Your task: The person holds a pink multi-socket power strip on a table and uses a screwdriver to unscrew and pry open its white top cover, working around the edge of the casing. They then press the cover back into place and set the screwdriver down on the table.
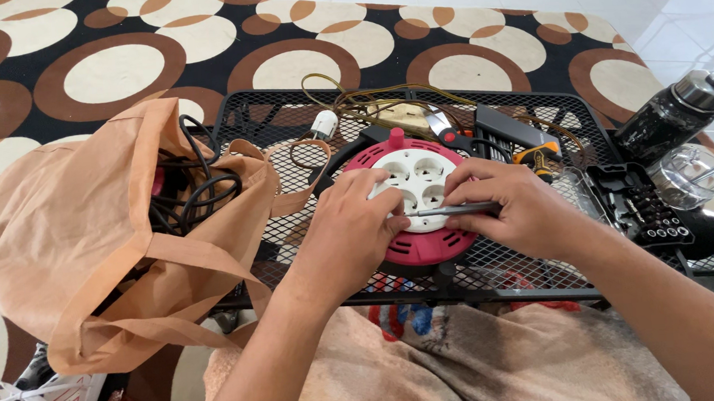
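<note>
1. While the cable reel, red with a white socket face, lies on the black mesh table, the left hand clasps its left rim.
2. Right hand pinches a thin metal tool across the reel's face.
3. Left of the reel slumps a tan bag holding black cables.
4. Right of the reel lies a bit case.

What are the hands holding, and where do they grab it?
The right hand grips a thin metal tool by its right end. The left hand rests on the red-and-white cable reel, at its left side.

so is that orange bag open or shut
Open: the orange fabric bag lies slumped on the mesh table with its mouth gaping, and coiled black cables show inside it.
</note>
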